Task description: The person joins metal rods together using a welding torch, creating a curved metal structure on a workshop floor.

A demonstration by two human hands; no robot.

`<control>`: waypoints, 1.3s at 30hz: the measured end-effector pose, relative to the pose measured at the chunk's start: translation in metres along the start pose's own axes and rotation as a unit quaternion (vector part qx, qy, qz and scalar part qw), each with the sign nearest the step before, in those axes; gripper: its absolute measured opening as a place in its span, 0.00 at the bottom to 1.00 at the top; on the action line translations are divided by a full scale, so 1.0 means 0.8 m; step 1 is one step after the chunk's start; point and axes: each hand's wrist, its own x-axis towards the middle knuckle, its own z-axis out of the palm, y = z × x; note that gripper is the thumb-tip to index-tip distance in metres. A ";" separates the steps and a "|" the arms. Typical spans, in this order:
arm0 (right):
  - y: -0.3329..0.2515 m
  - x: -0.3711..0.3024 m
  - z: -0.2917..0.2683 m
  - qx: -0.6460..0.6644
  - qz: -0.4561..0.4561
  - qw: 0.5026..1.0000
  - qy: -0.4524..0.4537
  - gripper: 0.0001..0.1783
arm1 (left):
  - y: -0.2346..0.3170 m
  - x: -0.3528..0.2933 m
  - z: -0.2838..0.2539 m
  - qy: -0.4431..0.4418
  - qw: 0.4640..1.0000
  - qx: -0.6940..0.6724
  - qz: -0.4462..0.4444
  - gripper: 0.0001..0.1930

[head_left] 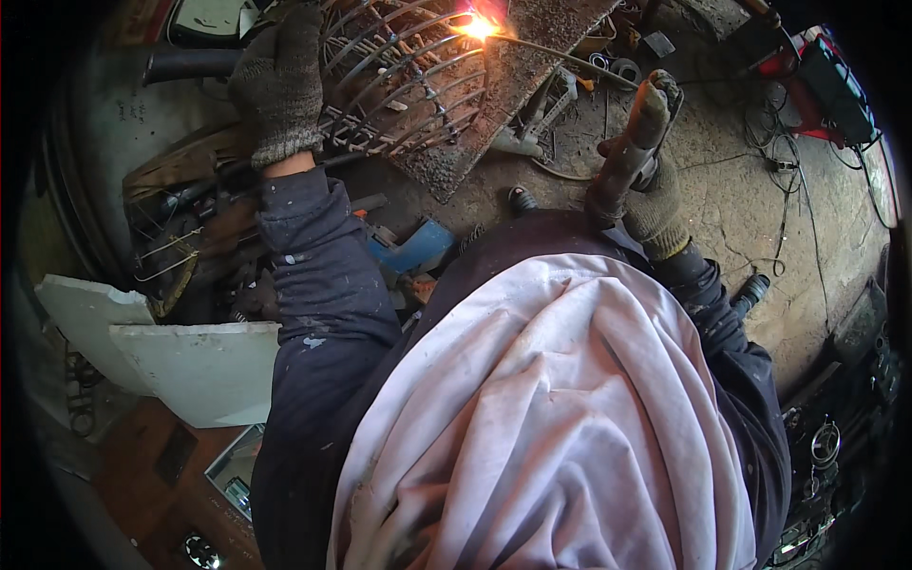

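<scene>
Right hand, gloved: grip closed round a welding holder, its long thin rod slanting up and left to a bright arc at the right side of a curved metal-bar cage. Cage lies on a rusty, grit-strewn desk, near its left end. Left hand, also gloved, at the cage's left edge beside a dark tube; fingertips unclear, cannot tell whether that grip has hold of the bars.
</scene>
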 end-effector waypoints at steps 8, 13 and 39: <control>0.008 0.001 0.001 0.015 -0.060 0.998 -0.002 0.27 | 0.016 0.001 -0.003 -0.056 0.967 0.212 0.129 0.15; -0.009 -0.002 0.005 0.040 -0.071 0.996 -0.023 0.21 | -0.005 0.004 -0.007 0.024 0.882 0.341 0.323 0.14; -0.006 -0.004 0.007 -0.002 -0.048 0.999 0.026 0.24 | -0.016 0.005 0.001 -0.014 0.994 0.056 0.090 0.13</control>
